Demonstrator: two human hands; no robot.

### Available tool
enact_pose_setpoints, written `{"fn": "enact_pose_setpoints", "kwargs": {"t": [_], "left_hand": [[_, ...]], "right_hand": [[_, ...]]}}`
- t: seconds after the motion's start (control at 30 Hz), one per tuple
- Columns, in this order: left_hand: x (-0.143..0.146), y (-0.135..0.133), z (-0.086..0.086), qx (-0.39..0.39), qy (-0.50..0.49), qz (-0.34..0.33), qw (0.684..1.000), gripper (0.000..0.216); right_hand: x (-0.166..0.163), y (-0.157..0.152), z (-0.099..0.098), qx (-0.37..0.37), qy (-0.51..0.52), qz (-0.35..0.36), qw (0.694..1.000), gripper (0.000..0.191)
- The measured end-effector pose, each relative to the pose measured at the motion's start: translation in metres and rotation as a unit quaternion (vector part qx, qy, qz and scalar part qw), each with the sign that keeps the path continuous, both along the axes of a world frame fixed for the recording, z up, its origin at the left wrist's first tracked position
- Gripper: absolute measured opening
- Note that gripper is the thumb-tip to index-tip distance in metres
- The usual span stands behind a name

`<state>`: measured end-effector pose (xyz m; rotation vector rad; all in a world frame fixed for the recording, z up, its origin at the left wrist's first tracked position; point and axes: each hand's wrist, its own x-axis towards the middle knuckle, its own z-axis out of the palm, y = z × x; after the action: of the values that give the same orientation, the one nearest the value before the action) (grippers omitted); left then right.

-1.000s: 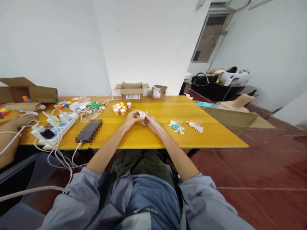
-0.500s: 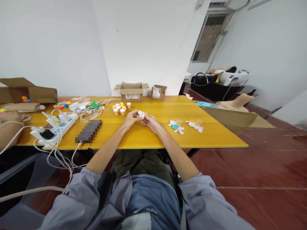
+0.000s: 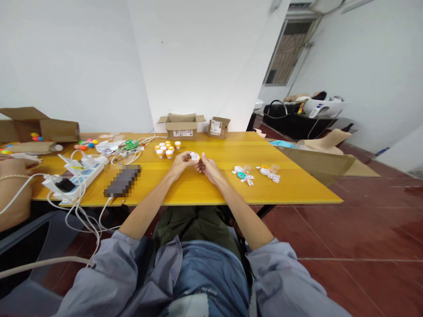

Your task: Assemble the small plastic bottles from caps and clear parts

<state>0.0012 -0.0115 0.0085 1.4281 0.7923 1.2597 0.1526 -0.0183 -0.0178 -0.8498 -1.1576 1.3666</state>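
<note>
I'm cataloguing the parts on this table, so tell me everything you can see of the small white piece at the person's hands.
The small white piece looks like plastic, with an uneven outline and fine markings or openings too small to make out. It is held above the yellow tabletop. The left hand grips its left side; the right hand is close at its right, though whether it touches is unclear. Its exact tilt and underside cannot be told.

On the table [image 3: 198,191], jars [image 3: 169,153] stand before a box [image 3: 182,126], between a power strip [image 3: 94,170] and loose parts [image 3: 241,175]
</note>
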Motion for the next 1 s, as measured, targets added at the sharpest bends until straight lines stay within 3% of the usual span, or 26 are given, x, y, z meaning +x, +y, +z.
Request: {"fn": "enact_pose_setpoints", "kwargs": {"t": [0.23, 0.3, 0.43, 0.63, 0.8, 0.9, 1.0], "left_hand": [[-0.002, 0.005, 0.001, 0.005, -0.042, 0.071, 0.997, 0.036], [-0.003, 0.006, 0.0, 0.003, -0.049, 0.091, 0.995, 0.035], [-0.005, 0.008, -0.001, -0.01, -0.056, 0.113, 0.992, 0.033], [-0.007, 0.012, -0.004, -0.028, -0.075, 0.132, 0.988, 0.032], [-0.005, 0.01, -0.005, -0.049, -0.097, 0.13, 0.985, 0.036], [-0.004, 0.009, -0.004, -0.06, -0.095, 0.143, 0.983, 0.037], [-0.003, 0.009, -0.004, -0.064, -0.073, 0.158, 0.983, 0.037]], "right_hand": [[0.01, 0.017, -0.015, 0.081, -0.083, -0.184, 0.976, 0.03], [0.012, 0.023, -0.02, 0.116, -0.122, -0.203, 0.965, 0.021], [0.009, 0.031, -0.025, 0.155, -0.206, -0.2, 0.945, 0.009], [-0.004, 0.036, -0.018, 0.261, -0.381, -0.163, 0.872, 0.044], [-0.009, 0.037, -0.011, 0.281, -0.485, -0.134, 0.817, 0.042], [-0.008, 0.038, -0.012, 0.262, -0.48, -0.151, 0.823, 0.035], [-0.003, 0.04, -0.017, 0.235, -0.401, -0.181, 0.866, 0.024]]}}
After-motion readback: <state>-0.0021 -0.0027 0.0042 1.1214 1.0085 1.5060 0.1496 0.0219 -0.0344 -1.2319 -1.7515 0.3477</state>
